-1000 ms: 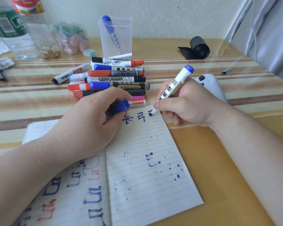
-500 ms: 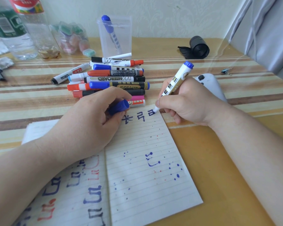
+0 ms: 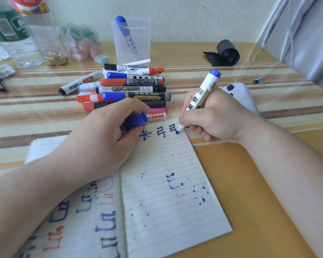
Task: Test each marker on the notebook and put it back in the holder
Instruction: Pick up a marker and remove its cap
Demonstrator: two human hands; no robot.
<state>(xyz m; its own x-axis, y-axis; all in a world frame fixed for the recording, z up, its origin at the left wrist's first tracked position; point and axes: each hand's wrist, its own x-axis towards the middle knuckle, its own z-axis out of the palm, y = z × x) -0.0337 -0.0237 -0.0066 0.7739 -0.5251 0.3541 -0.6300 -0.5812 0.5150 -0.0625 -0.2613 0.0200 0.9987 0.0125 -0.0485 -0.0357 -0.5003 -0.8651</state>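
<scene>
The right hand (image 3: pixel 214 118) comes in from the lower right with its wrist low over the surface (image 3: pixel 250 202). Its thumb and fingers are curled round a white whiteboard marker (image 3: pixel 203 92) in a writing grip. The marker's blue tip touches the top right corner of the open notebook (image 3: pixel 166 183), just beside a row of three blue characters. The marker's long axis is tilted, running from the tip at lower left up to the blue end at upper right, away from the person.

The left hand (image 3: pixel 101 138) reaches in from the lower left, its forearm lying across the notebook's left page. Thumb and forefinger pinch a blue cap (image 3: pixel 136 121), whose open end faces right. The other fingers are curled under.

The lined pages carry blue and red test strokes and scattered ink dots. Just beyond the notebook's top edge lies a pile of markers (image 3: pixel 131 88), most lying left to right, with red, blue and black caps. Behind it stands the clear plastic holder (image 3: pixel 138 45) with one blue-capped marker (image 3: pixel 127 36) leaning inside, cap up. A white game controller (image 3: pixel 241 95) sits behind the right hand. Further back are a black roll of bags (image 3: pixel 226 53), a binder clip (image 3: pixel 258 80) and, at far left, plastic bottles (image 3: pixel 35 30).
</scene>
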